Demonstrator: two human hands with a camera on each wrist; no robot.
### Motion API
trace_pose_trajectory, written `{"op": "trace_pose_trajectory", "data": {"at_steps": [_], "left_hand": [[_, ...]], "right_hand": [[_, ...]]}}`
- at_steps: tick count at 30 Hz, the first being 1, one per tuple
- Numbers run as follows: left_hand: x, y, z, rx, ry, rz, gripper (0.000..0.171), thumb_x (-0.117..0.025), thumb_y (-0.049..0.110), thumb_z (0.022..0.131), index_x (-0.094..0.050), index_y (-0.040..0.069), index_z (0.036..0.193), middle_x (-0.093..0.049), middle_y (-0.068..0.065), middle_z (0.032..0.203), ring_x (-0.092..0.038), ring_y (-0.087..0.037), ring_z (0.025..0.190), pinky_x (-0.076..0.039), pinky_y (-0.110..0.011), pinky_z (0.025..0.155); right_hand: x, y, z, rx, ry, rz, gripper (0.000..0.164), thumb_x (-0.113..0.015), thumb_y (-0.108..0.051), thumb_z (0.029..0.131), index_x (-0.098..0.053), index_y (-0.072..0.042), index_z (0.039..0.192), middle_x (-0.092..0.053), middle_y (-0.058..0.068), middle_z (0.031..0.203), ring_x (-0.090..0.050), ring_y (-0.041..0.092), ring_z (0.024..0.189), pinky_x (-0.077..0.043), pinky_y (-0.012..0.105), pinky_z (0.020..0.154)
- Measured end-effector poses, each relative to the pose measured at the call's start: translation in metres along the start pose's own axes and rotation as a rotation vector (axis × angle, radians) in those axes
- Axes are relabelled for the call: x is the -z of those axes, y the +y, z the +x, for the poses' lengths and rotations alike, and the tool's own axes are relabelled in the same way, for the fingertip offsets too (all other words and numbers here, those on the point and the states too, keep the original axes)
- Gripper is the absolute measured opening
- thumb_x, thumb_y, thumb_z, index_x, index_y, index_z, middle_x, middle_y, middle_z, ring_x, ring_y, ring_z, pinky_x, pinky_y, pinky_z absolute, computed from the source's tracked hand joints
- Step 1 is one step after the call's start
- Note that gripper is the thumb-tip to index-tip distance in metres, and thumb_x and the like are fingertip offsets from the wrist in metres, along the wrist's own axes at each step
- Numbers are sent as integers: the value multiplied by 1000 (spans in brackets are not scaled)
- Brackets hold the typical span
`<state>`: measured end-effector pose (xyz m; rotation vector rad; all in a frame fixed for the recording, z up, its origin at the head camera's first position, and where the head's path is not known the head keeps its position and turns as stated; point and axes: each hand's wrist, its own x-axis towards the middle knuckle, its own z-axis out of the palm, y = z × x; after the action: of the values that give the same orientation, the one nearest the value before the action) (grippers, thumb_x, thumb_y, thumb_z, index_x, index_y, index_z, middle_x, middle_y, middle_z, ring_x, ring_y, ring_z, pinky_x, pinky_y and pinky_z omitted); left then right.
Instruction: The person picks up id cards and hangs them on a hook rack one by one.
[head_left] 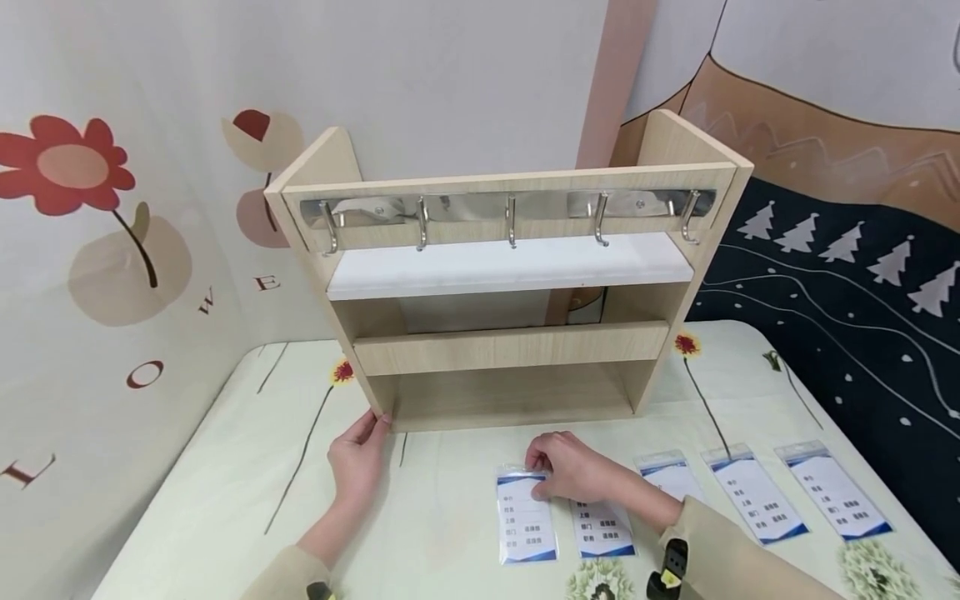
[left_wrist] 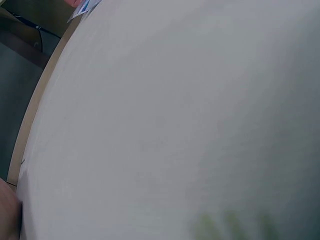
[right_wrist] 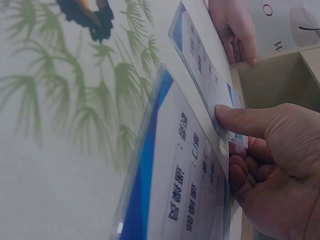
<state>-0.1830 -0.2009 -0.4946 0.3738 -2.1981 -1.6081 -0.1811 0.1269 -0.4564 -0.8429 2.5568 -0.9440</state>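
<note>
- Head view: the right hand is reaching across the floral tablecloth, its thumb and fingers pinching the top end of the leftmost card
- That card is lying in front of the wooden rack, its printed side facing up, just beside a second card that is partly hiding under the right hand
- Three more cards are lying in a row to the right – all in clear sleeves with blue corners
- The left hand is holding the rack's lower left corner, thumb and fingers closing on the panel
- The rack is standing upright on the cloth, a metal strip with five hooks running along its upper front
- Right wrist view: the thumb is pressing on the card's face – the other fingers are curling beneath its edge
- Left wrist view: only a sliver of the left hand is showing, at the lower left edge
</note>
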Motion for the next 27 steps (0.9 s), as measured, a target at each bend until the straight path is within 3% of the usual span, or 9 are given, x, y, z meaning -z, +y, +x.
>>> {"op": "trace_pose_trajectory", "data": {"at_steps": [7,17,27], "left_hand": [[0,2,-2,17,1,-17,32,-66,7,100,-65,-5,130,-68,-23,122,-67,-32,113,-52,-7,78],[-1,2,-1,15,7,-15,33,-66,7,100,-64,-6,131,-68,-23,122,-66,-34,114,-51,-6,77],[-1,1,1,10,16,-6,33,-67,7,99,-65,-6,129,-68,-23,121,-67,-35,113,-51,-6,76]], "right_hand": [[1,-3,-3,-40,18,35,32,-87,-5,79,-68,-11,103,-60,-8,85,-53,10,80,-49,26,72],[2,-3,-2,36,58,66,26,-78,5,85,-71,-5,108,-62,-6,88,-55,11,79,-49,24,69],[12,-13,-5,53,118,180,26,-74,4,89,-73,-8,112,-67,-7,96,-61,12,88,-56,27,78]]}}
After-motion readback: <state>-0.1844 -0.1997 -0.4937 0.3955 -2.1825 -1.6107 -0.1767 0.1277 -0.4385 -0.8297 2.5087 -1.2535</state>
